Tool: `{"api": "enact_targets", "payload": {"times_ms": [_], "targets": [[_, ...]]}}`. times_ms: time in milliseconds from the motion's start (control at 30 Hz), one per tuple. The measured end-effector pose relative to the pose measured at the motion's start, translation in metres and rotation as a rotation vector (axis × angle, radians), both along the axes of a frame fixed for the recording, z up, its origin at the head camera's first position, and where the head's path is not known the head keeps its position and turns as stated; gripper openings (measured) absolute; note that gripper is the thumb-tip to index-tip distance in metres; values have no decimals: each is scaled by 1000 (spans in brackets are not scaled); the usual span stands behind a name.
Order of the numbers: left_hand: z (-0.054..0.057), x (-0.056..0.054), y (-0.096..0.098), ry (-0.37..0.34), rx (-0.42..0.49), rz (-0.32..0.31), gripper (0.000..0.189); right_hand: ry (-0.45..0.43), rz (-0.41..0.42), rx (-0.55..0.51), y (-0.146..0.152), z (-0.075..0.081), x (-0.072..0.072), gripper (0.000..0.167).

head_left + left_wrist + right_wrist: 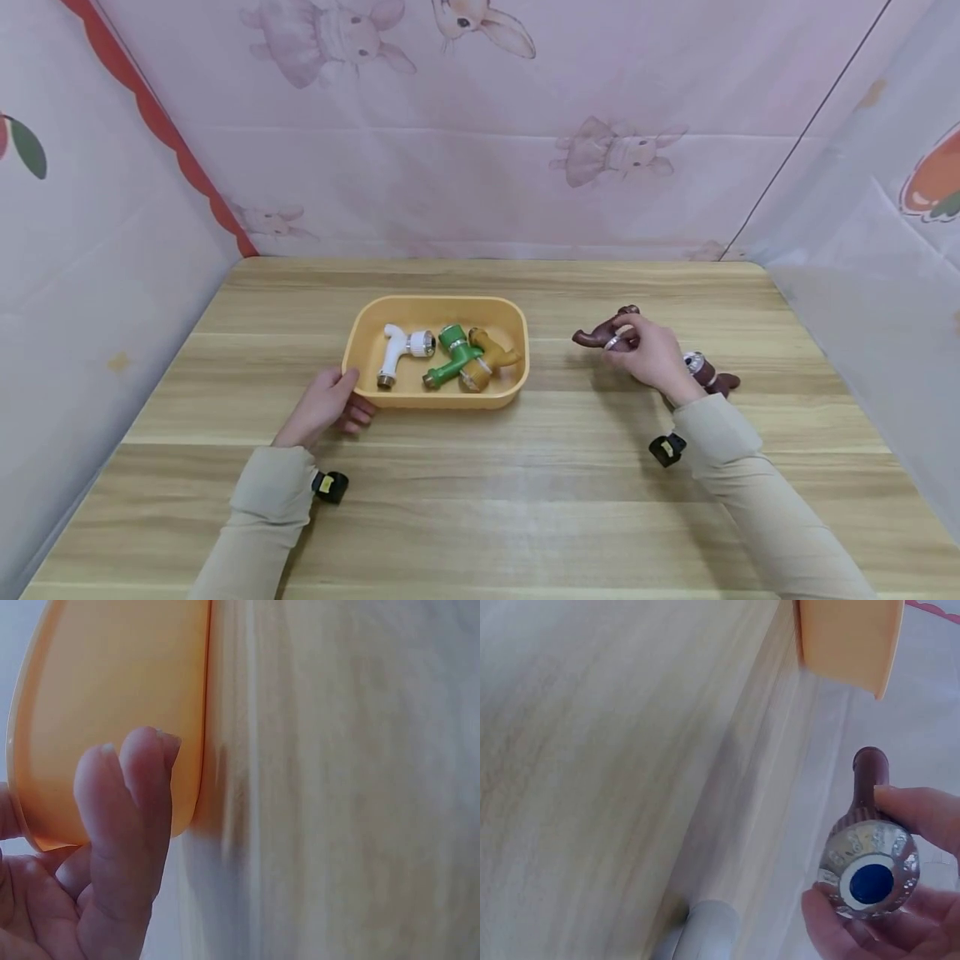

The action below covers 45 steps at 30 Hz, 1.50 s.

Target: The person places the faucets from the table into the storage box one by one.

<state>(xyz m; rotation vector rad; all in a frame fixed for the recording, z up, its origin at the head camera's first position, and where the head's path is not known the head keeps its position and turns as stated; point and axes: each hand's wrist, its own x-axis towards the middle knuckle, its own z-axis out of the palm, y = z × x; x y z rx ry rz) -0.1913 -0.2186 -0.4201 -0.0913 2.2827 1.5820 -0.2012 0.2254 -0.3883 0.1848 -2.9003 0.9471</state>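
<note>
My left hand (318, 410) grips the front left corner of a yellow plastic basket (442, 402), thumb at the rim and other fingers outside the wall. Inside the basket lie a white faucet (392, 360), a green faucet (450, 369) and a yellow faucet (491, 364), the last two overlapping. To the right of the basket, my right hand (651, 360) pinches a dark brown faucet (595, 337) above the table. Its silver knob with a blue centre (870, 881) faces the right wrist camera. Another brown faucet (722, 382) lies partly hidden behind the right wrist.
The wooden table (525, 500) meets a pink rabbit-print curtain (480, 192) at its back edge. Pale printed sheets hang along the left side (90, 250) and right side (862, 250). Black cameras are strapped to both wrists.
</note>
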Motion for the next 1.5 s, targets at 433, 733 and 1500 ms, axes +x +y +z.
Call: {"api": "enact_targets", "payload": {"times_ms": [433,733,1500], "targets": [[1,1,0,13,2,0,42,40,-73,-12,-2,3,1,38],[1,1,0,6,7,-5,43,110,-68,-52,-5,4,1,35],[3,3,1,15,2,-3,42,115,49,-140,-31,26,8,37]]}}
